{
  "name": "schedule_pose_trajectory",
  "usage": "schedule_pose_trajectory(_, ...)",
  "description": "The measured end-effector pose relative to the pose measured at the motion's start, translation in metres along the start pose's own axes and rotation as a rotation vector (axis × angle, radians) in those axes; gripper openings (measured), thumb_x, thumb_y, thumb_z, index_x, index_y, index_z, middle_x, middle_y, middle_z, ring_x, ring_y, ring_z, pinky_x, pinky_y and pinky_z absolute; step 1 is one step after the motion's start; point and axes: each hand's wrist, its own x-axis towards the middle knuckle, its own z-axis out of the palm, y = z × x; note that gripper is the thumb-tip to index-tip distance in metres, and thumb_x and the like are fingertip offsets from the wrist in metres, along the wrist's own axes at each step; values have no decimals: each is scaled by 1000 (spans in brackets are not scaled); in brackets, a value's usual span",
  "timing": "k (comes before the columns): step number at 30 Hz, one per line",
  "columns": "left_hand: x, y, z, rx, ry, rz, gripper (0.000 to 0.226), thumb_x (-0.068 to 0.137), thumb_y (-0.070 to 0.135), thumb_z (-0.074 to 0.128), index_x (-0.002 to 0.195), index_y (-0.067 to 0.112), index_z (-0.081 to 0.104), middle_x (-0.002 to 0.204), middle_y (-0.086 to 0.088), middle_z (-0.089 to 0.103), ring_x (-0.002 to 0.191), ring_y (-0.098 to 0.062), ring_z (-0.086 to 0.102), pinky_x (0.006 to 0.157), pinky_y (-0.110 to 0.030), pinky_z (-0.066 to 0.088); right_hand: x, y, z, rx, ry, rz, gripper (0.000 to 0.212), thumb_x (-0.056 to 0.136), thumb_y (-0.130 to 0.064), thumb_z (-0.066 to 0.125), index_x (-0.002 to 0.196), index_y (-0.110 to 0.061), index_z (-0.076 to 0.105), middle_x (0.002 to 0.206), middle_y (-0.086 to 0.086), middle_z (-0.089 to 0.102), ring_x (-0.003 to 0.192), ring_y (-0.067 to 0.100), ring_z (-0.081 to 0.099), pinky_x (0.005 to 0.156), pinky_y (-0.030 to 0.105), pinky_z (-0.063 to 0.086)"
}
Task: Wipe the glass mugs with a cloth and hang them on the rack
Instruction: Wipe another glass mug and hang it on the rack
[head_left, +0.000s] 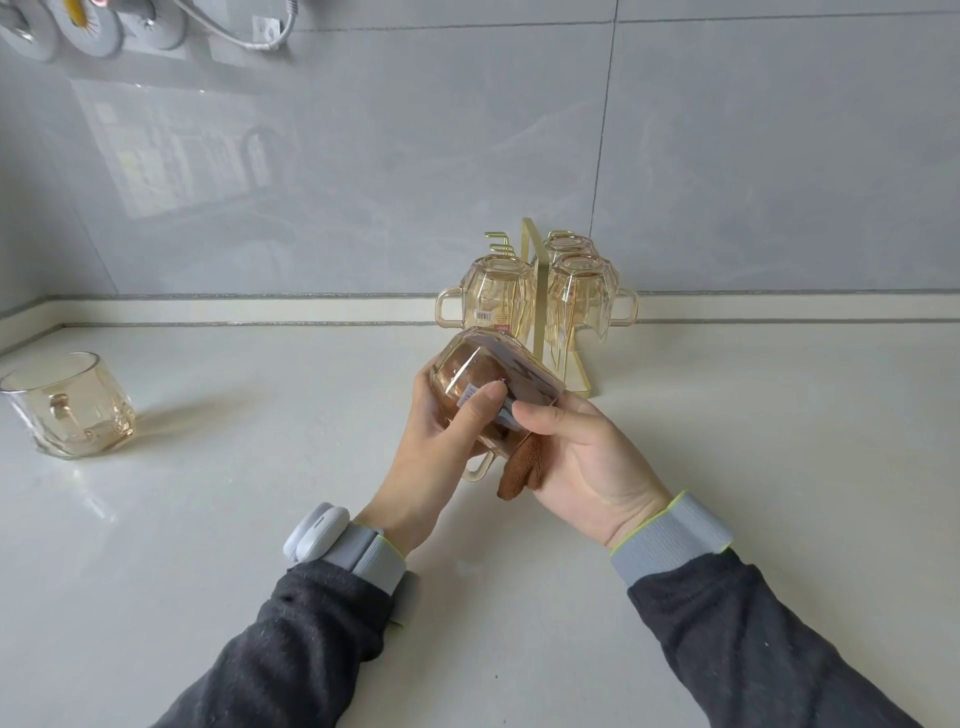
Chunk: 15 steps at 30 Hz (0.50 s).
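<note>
My left hand (441, 441) grips an amber glass mug (467, 371), tilted with its base pointing away and its handle hanging down. A brown cloth (522, 470) fills the inside of the mug and spills out at the rim. My right hand (582, 457) holds that cloth, with fingers pushed into the mug's mouth. Just behind stands a gold rack (535, 291) with three amber mugs hung upside down: one on the left (498, 291), two on the right (582, 296). Another amber mug (67, 405) stands upright on the counter at far left.
A pale counter (260, 493) runs to a grey tiled wall (363, 156). Round grey fittings and a cable (249, 36) hang at the top left. An empty rack hook (498, 241) sticks out on the upper left side.
</note>
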Motion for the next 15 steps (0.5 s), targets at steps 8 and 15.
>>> schedule_pose_trajectory(8, 4, -5, -2, 65, 59, -53, 85, 70, 66, 78, 141, 30, 49, 123, -10, 70, 105, -25, 73, 93, -46, 60, 3, 1, 1, -74, 20, -66, 41, 89, 6, 50, 125, -8, 65, 110, 13, 72, 99, 26, 69, 67, 27, 57)
schedule_pose_trajectory(15, 1, 0, 0, 18, 20, -82, 66, 78, 59, 74, 118, 9, 60, 98, -2, 71, 100, -19, 72, 90, -37, 62, 7, 13, -6, -568, 152, -134, 37, 74, -6, 65, 104, -24, 76, 84, 16, 54, 72, 33, 36, 51, 40, 22)
